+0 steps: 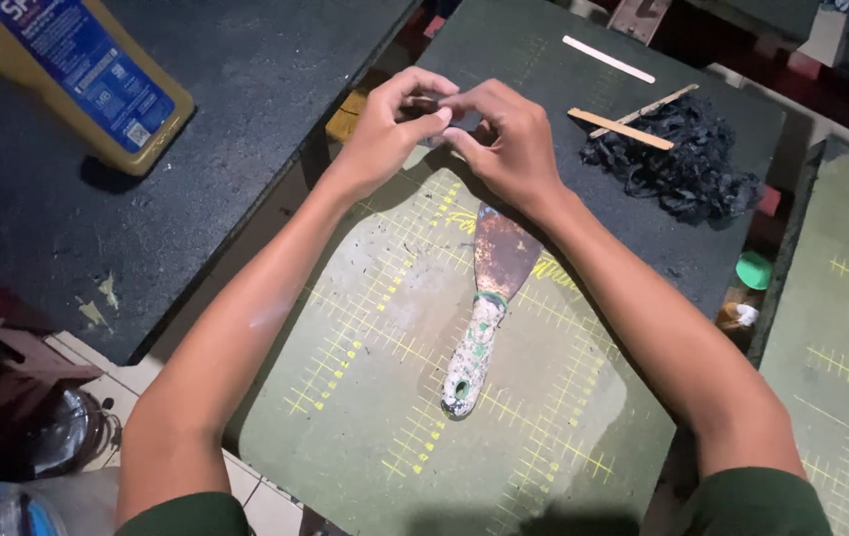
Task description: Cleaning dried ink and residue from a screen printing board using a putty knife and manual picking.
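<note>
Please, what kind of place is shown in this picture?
Probably a small craft or repair workshop. A worn green cutting mat holds a paint-crusted scraper; wooden sticks and a black scrap pile lie behind both hands, and a yellow bottle stands on the dark bench.

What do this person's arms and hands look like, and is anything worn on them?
Both arms are bare from the upper arm down, with short dark green sleeves showing at the bottom edge. The left hand and right hand wear no gloves; no rings or watch show. A pale smear marks the left forearm.
</note>
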